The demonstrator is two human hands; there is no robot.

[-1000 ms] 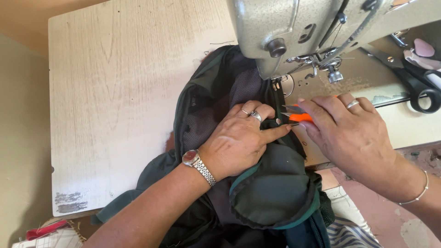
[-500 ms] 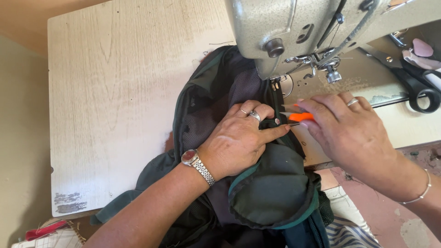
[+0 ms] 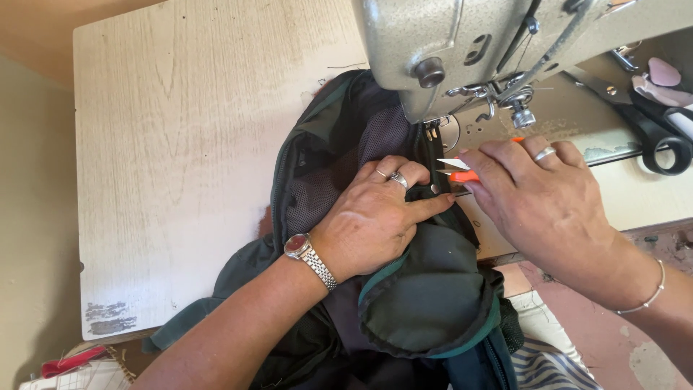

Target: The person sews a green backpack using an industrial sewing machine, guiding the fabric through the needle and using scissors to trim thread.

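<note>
Fabric of a dark green bag (image 3: 433, 303) is lying bunched at the table's near edge, the left hand (image 3: 375, 217) pressing it flat with fingers spread, the right hand (image 3: 541, 202) pinching orange thread snips (image 3: 462, 170) just beneath the grey sewing machine (image 3: 462, 50).

One head-worn camera looks steeply down from close above a pale wooden table (image 3: 180, 144). The grey sewing machine (image 3: 447, 43) fills the top right edge, cut off by the frame; both forearms enter from the bottom, nearest the lens.
</note>
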